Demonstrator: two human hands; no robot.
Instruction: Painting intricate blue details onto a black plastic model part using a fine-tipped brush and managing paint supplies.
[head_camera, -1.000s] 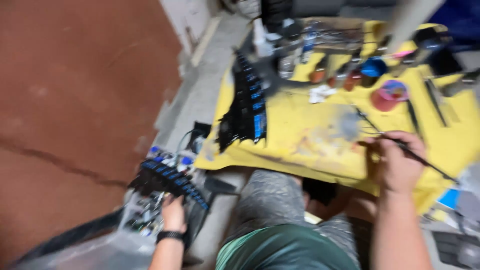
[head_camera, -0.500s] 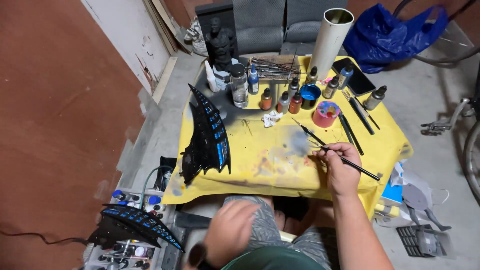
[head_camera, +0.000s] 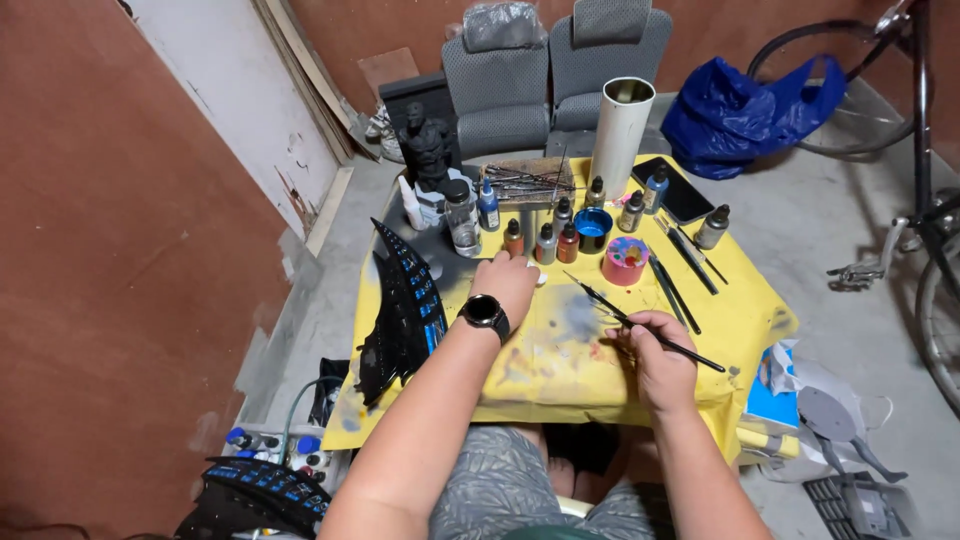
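Two hands are working over a yellow-covered table (head_camera: 740, 300) on concrete: right hand (head_camera: 655, 365) pinching a paintbrush (head_camera: 640, 325), left hand (head_camera: 508, 282) seemingly grasping a white scrap (head_camera: 540, 277).

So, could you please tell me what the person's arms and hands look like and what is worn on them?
Both arms are bare from the elbow down, with no sleeves or gloves in view. The left hand has a black wristwatch with a round dark face and a black strap on its wrist. The right hand and its wrist carry nothing that shows: no ring, band or glove.
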